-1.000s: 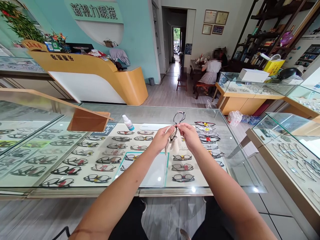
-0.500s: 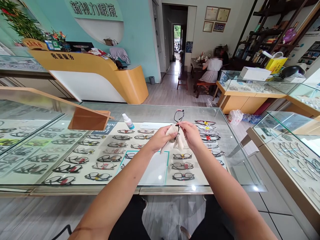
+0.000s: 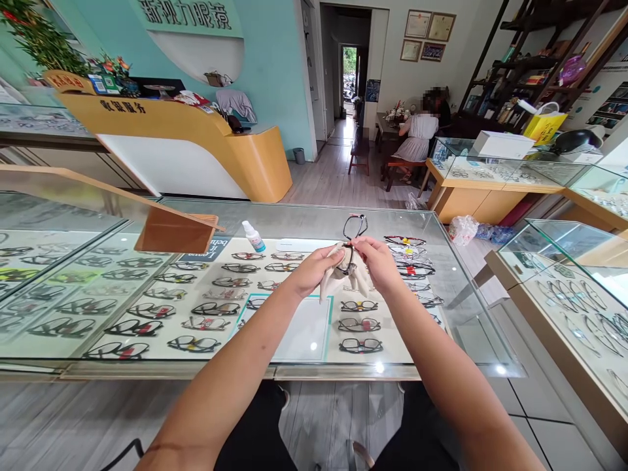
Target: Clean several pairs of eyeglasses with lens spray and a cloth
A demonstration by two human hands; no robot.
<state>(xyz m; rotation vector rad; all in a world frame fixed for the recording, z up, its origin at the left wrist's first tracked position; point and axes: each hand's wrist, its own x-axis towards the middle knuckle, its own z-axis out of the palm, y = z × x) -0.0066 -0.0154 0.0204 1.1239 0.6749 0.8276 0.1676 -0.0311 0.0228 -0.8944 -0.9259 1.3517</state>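
Dark-framed eyeglasses [image 3: 354,227] are held above the glass display counter [image 3: 299,222], one lens rim pointing away from me. My left hand [image 3: 315,268] is closed on a cream cleaning cloth [image 3: 333,281], which is bunched around the nearer part of the glasses. My right hand [image 3: 375,261] pinches the dark frame from the right. The cloth's loose ends hang below both hands. To the left, a small white spray bottle [image 3: 253,237] with a blue label band stands on the glass.
Under the glass lie rows of eyeglasses [image 3: 360,325] and a teal-edged white panel [image 3: 304,327]. A wooden-edged stand [image 3: 176,229] rests on the counter at left. Another glass case [image 3: 579,288] is at right. A person [image 3: 415,134] sits at a far table.
The cloth has opened out and spread lower around the glasses, and the frame has turned slightly. Both hands stay in nearly the same place. The view has shifted a little.
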